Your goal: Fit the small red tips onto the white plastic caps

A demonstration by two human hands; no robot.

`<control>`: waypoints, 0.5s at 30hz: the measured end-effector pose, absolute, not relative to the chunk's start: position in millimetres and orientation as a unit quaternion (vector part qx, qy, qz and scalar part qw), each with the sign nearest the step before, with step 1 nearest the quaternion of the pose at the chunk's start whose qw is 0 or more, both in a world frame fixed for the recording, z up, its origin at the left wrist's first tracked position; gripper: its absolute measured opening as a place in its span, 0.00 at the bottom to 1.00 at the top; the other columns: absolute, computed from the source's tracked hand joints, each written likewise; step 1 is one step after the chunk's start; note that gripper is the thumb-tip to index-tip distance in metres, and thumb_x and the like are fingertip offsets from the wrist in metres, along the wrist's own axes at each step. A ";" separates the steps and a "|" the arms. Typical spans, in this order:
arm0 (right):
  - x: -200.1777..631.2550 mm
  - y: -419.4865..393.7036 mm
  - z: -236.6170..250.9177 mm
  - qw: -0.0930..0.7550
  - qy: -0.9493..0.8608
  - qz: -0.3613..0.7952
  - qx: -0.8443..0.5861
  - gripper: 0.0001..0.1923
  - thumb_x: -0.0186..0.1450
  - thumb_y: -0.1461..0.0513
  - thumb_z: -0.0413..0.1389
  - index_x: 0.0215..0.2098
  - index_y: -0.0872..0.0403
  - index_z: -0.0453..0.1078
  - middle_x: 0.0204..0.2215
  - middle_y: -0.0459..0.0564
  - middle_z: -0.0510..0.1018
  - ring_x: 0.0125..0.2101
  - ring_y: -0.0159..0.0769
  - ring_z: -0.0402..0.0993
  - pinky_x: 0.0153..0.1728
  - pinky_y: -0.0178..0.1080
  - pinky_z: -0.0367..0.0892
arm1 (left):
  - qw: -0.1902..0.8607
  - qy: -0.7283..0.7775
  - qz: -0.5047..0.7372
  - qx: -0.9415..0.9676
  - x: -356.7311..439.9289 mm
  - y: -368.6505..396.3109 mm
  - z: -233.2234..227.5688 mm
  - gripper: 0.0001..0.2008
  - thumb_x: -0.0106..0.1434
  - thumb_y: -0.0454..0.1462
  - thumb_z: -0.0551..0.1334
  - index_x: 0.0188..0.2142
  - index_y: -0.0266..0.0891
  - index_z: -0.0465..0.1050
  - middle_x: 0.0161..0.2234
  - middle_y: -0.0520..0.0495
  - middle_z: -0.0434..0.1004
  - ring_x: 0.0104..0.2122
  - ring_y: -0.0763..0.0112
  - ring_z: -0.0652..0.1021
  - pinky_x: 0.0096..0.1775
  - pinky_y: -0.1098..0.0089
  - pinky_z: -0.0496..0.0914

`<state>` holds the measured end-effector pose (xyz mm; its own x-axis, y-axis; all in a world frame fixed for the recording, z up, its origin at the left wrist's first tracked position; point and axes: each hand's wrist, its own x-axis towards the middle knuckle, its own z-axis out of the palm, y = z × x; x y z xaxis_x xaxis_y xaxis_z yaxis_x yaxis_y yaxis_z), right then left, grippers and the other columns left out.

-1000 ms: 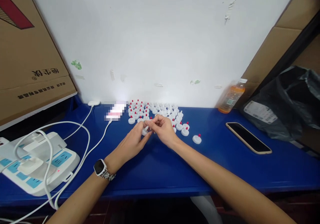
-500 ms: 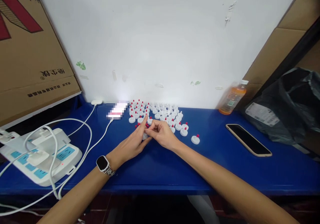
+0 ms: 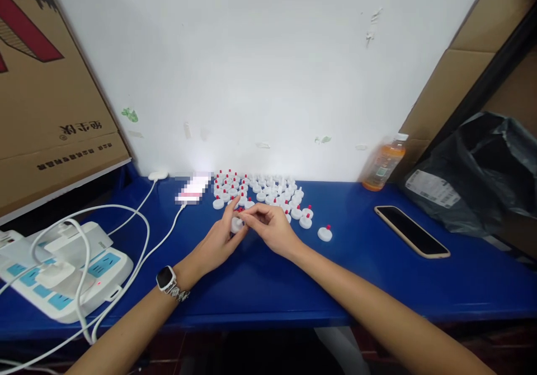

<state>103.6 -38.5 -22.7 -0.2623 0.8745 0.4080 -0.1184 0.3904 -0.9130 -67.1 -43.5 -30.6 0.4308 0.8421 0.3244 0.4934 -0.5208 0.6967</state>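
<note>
My left hand (image 3: 216, 245) is closed round the side of a white nozzle cap (image 3: 236, 224), between thumb and fingers. Just right of it, my right hand (image 3: 272, 227) is pinched, its fingertips close to the top of that cap; anything in the pinch is too small to make out. A bit of red shows by the fingertips. Behind the hands stand several white caps with red tips (image 3: 218, 203), and beside them several plain white caps (image 3: 268, 188) without red. One red-tipped cap (image 3: 324, 233) sits apart on the right.
On the blue table (image 3: 268, 285) a power strip (image 3: 96, 269) with looping white cables lies left. A blurred-out lit device (image 3: 193, 189) is behind. A phone (image 3: 411, 231), an orange drink bottle (image 3: 384, 165) and a dark plastic bag (image 3: 474, 179) are right. A white wall rises behind.
The white cap in my left hand shows more plainly now. Both hands have shifted slightly left in the picture, as the whole view has moved a little.
</note>
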 end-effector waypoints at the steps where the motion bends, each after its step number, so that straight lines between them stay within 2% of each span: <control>1: 104.2 -37.1 -22.6 0.520 -0.642 0.487 -0.283 0.14 0.62 0.51 0.63 0.32 0.54 0.76 0.29 0.48 0.78 0.31 0.34 0.73 0.36 0.39 0.68 | 0.262 0.415 0.344 0.800 -66.8 -43.0 -30.1 0.34 0.70 0.44 0.56 0.69 0.36 0.44 0.37 0.48 0.78 0.28 0.70 0.76 0.33 0.71 0.69; 4: 104.1 -31.4 -24.9 0.505 -0.628 0.521 -0.279 0.17 0.59 0.49 0.65 0.32 0.54 0.73 0.29 0.47 0.77 0.31 0.34 0.73 0.35 0.38 0.68 | 0.257 0.424 0.369 0.786 -64.6 -41.4 -29.3 0.28 0.66 0.41 0.59 0.64 0.38 0.56 0.36 0.49 0.79 0.31 0.69 0.78 0.35 0.72 0.70; 6: 103.9 -28.9 -25.7 0.508 -0.639 0.495 -0.298 0.18 0.60 0.48 0.63 0.31 0.53 0.68 0.27 0.45 0.75 0.29 0.33 0.70 0.33 0.37 0.66 | 0.254 0.429 0.381 0.779 -63.1 -40.3 -29.5 0.24 0.66 0.40 0.58 0.60 0.39 0.62 0.36 0.49 0.80 0.32 0.69 0.79 0.35 0.72 0.70; 9: 107.2 -29.6 -21.5 0.480 -0.729 0.356 -0.333 0.17 0.68 0.50 0.56 0.28 0.52 0.61 0.25 0.44 0.69 0.28 0.32 0.65 0.32 0.37 0.63 | 0.254 0.423 0.390 0.778 -62.0 -39.3 -29.3 0.23 0.67 0.39 0.57 0.61 0.40 0.62 0.40 0.47 0.80 0.35 0.68 0.79 0.37 0.72 0.71; 12: 113.2 -33.9 -13.2 0.405 -0.831 0.197 -0.326 0.14 0.73 0.56 0.47 0.30 0.51 0.57 0.29 0.45 0.67 0.33 0.34 0.63 0.38 0.39 0.61 | 0.244 0.414 0.391 0.785 -60.8 -40.3 -27.2 0.24 0.66 0.38 0.57 0.61 0.39 0.63 0.41 0.47 0.81 0.36 0.68 0.80 0.39 0.72 0.71; 15: 115.7 -37.8 -8.8 0.368 -0.851 0.167 -0.336 0.14 0.75 0.58 0.41 0.31 0.51 0.55 0.30 0.45 0.66 0.32 0.34 0.62 0.37 0.38 0.60 | 0.239 0.416 0.381 0.790 -56.7 -42.9 -24.4 0.25 0.67 0.37 0.56 0.62 0.37 0.62 0.37 0.49 0.81 0.32 0.70 0.79 0.37 0.72 0.71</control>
<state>115.7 -37.8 -8.8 -0.5043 0.6942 0.5137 0.4486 0.7188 -0.5310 -56.7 -42.9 -24.4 0.3622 0.8405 0.4030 0.4751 -0.5385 0.6960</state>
